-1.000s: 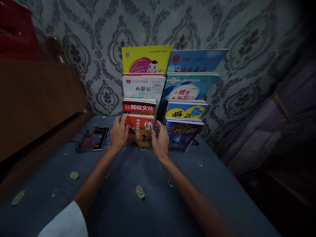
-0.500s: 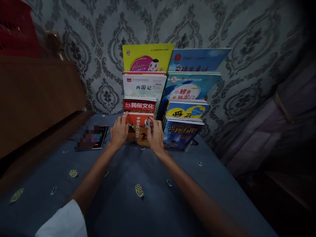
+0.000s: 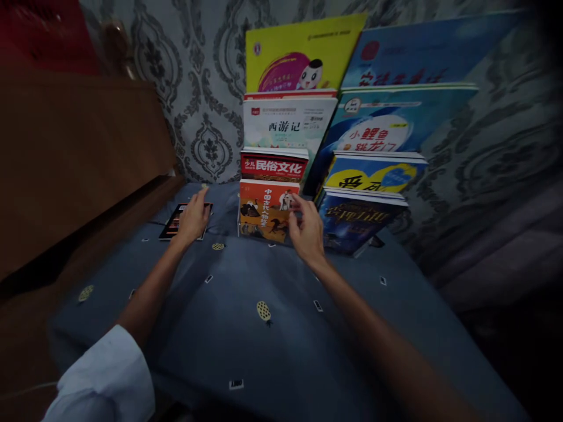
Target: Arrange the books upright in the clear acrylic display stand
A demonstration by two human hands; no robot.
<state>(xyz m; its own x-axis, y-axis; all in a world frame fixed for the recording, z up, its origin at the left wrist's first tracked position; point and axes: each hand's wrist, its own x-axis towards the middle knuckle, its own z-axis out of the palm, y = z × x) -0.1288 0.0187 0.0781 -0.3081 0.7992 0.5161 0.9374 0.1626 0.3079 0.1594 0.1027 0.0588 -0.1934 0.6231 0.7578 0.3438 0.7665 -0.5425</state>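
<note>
Books stand in two stepped columns. At the left column's front is an orange book (image 3: 264, 211), with a red book (image 3: 275, 167), a white book (image 3: 285, 123) and a yellow book (image 3: 299, 55) rising behind it. My right hand (image 3: 307, 228) is at the orange book's right edge, fingers apart and curved; whether they touch it is unclear. Over a dark book or tablet (image 3: 173, 224) lying flat on the left, my left hand (image 3: 193, 217) is open and holds nothing. The right column has a dark blue book (image 3: 356, 220) in front.
Behind the dark blue book are a yellow-and-blue book (image 3: 378, 174), a teal book (image 3: 409, 117) and a blue book (image 3: 431, 50). A wooden headboard (image 3: 79, 170) stands left on the blue bedsheet (image 3: 237, 328). Patterned wallpaper is behind, a red object (image 3: 48, 41) at upper left.
My left hand has left the orange book and moved left over the flat dark item. My right hand stays by the orange book's right edge. The view has shifted closer to the books.
</note>
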